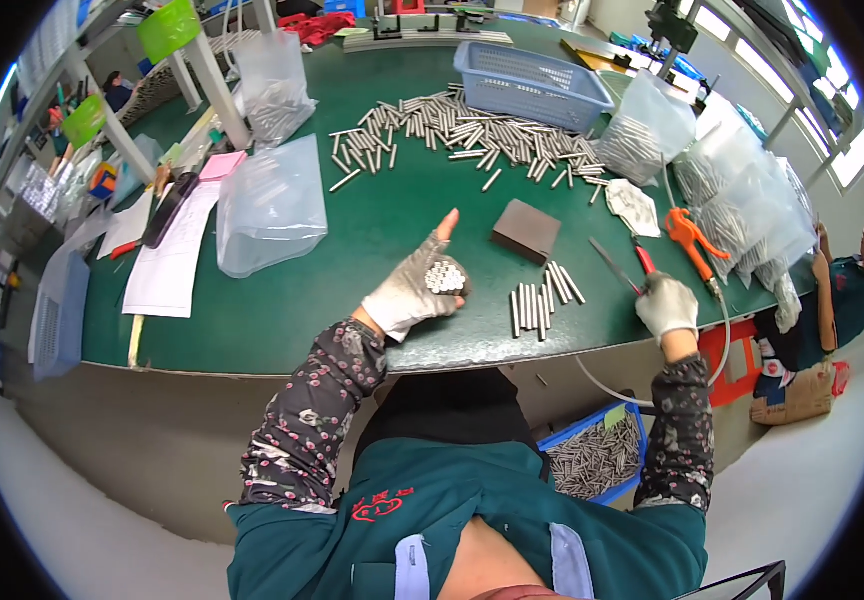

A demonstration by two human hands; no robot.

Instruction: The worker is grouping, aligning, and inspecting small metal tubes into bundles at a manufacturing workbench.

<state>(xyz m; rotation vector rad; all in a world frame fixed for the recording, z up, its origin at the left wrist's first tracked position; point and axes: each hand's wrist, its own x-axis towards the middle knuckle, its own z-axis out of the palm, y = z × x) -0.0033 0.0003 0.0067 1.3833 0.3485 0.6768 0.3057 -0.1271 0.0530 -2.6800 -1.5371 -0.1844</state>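
Left hand [417,288] grip clenched round bundle of metal rods [444,277]; right hand [667,303] grip grasping red-handled tool [620,265]. Small sorted row of rods [542,300] at 3 o'clock of left hand; big loose rod pile [472,132] at 12 on tabletop [282,310] unsorted, so early stage.

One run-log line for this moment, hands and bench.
left hand: grips bundle of metal rods | right hand: holds red-handled tool | green table: loose rods, dark block, blue basket
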